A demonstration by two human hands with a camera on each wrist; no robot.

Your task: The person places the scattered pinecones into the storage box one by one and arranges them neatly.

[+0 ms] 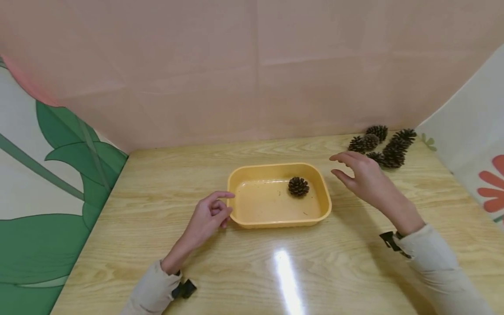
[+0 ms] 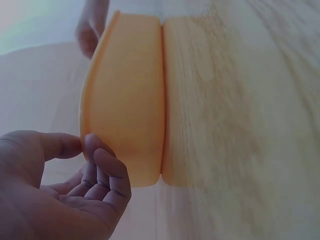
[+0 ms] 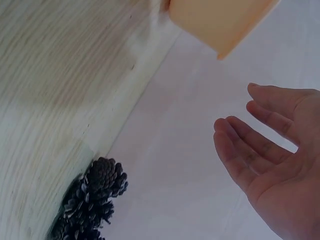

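A yellow plastic tub [image 1: 260,203] with rounded corners stands on the wooden table, and a single brown pine cone [image 1: 298,187] sits inside toward its right end. My left hand [image 1: 208,213] pinches the tub's left rim between thumb and forefinger, the other fingers curled below. The left wrist view shows that hand [image 2: 75,185] close up at the edge of the tub wall [image 2: 127,100]. Off the tub's right end, my right hand [image 1: 364,177] hovers with nothing in it, thumb and fingers spread apart. In the right wrist view its palm [image 3: 285,155] faces the tub's corner [image 3: 215,25].
Several pine cones [image 1: 393,151] lie clustered at the table's back right corner, just beyond the right hand. Behind the table [image 1: 157,183] hangs a pink cloth [image 1: 220,87]. Printed panels with green leaves [image 1: 39,240] and red petals [image 1: 494,188] flank the table.
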